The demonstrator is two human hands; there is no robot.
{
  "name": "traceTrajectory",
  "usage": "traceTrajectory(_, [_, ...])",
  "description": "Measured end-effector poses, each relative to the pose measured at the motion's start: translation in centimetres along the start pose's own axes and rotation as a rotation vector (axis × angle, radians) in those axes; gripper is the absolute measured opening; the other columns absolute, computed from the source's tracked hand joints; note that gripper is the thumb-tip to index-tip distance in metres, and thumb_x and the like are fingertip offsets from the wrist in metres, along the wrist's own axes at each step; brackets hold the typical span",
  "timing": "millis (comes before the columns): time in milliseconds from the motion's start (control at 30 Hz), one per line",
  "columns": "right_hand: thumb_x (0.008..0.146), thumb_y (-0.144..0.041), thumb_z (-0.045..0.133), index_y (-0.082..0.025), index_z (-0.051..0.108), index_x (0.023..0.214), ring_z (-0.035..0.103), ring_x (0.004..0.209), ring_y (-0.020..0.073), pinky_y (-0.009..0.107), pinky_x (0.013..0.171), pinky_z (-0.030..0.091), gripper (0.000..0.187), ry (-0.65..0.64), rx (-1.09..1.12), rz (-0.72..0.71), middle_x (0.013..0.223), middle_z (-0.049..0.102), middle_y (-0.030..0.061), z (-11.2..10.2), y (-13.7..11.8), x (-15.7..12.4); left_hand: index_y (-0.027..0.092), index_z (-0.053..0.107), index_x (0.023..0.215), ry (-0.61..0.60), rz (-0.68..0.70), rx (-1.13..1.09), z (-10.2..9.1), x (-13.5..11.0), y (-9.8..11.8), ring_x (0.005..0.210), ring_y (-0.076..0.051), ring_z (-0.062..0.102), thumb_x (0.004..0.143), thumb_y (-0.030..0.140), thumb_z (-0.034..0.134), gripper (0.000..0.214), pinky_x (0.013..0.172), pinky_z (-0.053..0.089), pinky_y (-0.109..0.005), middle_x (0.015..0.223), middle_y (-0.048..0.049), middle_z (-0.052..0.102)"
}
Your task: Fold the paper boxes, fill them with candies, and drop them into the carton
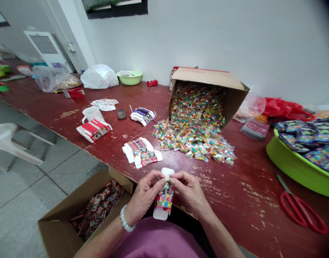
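Between both hands is a small red printed candy box (pixel 164 197) with white flaps showing at its upper and lower ends. My left hand (pixel 148 191) pinches its upper left edge, with a pale bead bracelet on the wrist. Opposite it, my right hand (pixel 190 190) grips the upper right edge between thumb and fingers. Whether a candy packet sits between the fingertips I cannot tell. Just beyond the hands lies a fanned stack of flat red boxes (pixel 143 152). Small clear packets of colourful candy (pixel 199 139) spill from a tipped cardboard carton (pixel 235 86).
Scissors (pixel 301 211) with red handles and a green basin (pixel 277 154) of dark packets are at the right. An open carton (pixel 57 229) of filled boxes stands below the table's left edge. A white mug (pixel 92 114) and purple flat boxes (pixel 143 115) lie farther back.
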State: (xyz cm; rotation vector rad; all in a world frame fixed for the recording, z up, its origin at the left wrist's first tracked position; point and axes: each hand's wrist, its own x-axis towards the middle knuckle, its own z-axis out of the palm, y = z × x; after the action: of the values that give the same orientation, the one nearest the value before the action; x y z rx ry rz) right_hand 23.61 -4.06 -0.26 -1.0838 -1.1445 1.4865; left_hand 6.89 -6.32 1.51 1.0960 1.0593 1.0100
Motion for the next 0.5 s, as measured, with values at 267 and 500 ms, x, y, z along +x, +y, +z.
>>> traceTrajectory(267, [0.069, -0.036, 0.083, -0.024, 0.052, 0.112, 0.063, 0.070, 0.0159, 0.028, 0.067, 0.050, 0.055, -0.014, 0.112, -0.024, 0.077, 0.067, -0.0026, 0.52, -0.22, 0.10, 0.017, 0.065, 0.089, 0.030, 0.081, 0.097, -0.51, 0.03, 0.03, 0.079, -0.016, 0.055, 0.086, 0.038, 0.065, 0.021, 0.073, 0.046, -0.025, 0.084, -0.0014, 0.063])
traceTrajectory(500, [0.082, -0.037, 0.072, -0.018, 0.065, 0.081, 0.057, 0.068, 0.0140, 0.025, 0.064, 0.046, 0.020, 0.006, -0.135, -0.157, 0.075, 0.065, 0.0004, 0.50, 0.24, -0.39, 0.018, 0.064, 0.087, 0.112, 0.051, 0.001, -0.36, -0.02, -0.17, 0.074, -0.014, 0.056, 0.081, 0.037, 0.071, 0.021, 0.069, 0.046, -0.024, 0.080, -0.0009, 0.065])
